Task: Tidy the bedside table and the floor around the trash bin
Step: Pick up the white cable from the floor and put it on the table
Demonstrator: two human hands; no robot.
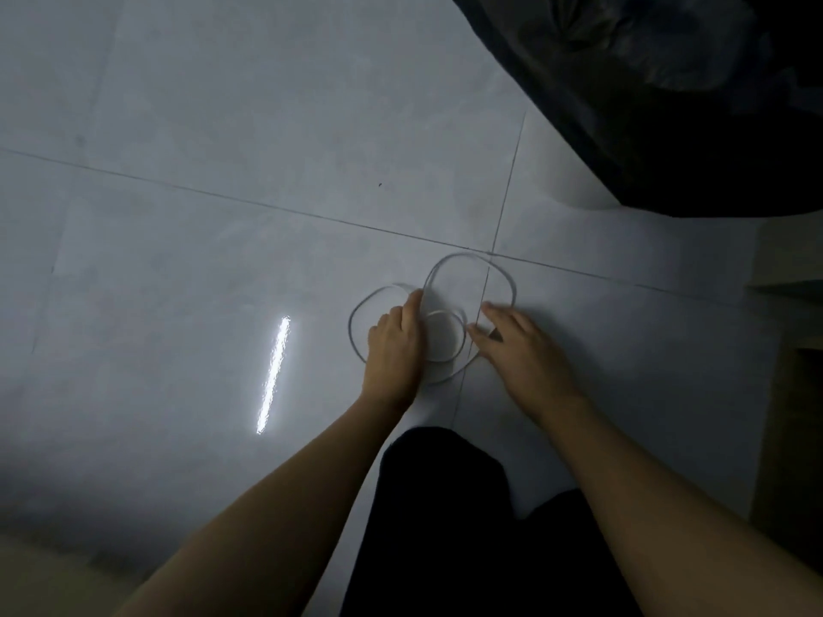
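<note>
Across the whole view, floor [222, 126]: pale grey glossy tiles; thin dark grout lines cross just past centre, toward 1 o'clock.
Bin bag [668, 104]: black, crinkled plastic filling the corner at 1 to 2 o'clock, standing on the tiles.
Trousers [445, 527]: one black-clad leg rising from 6 o'clock, between the two bare forearms.
Furniture [797, 394]: dim brownish edge at 3 to 4 o'clock; too dark to tell what it is.
Cable [441, 312]: thin and white, lying on the tiles at centre in several overlapping loops, well apart from the bin bag.
Right hand [521, 349]: released, fingers spread and nearly straight, tips on the floor at the loops' 3 o'clock side, touching the cable.
Left hand [394, 345]: laid over the loops' 9 o'clock side, fingertips where two loops cross; I cannot tell whether it grasps the cable.
Light streak [274, 371]: narrow bright reflection at 8 o'clock.
</note>
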